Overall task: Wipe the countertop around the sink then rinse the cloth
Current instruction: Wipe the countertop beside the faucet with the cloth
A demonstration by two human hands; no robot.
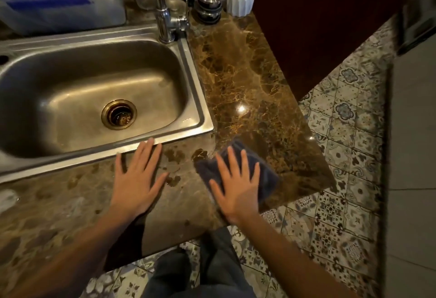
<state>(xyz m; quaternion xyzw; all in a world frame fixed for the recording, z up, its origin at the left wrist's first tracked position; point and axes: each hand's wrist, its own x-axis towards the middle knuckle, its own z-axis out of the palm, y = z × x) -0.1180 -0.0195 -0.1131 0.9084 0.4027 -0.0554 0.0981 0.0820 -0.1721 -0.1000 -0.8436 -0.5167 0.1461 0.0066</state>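
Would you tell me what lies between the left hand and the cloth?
In the head view, only bare countertop lies between the left hand and the cloth.

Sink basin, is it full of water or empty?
Empty: the sink basin shows its bare steel floor and open drain, no standing water.

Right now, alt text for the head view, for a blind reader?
The right hand presses a dark blue cloth flat on the brown marble countertop near its front right corner. The left hand lies flat beside the front rim of the stainless steel sink; a chrome faucet stands at its back.
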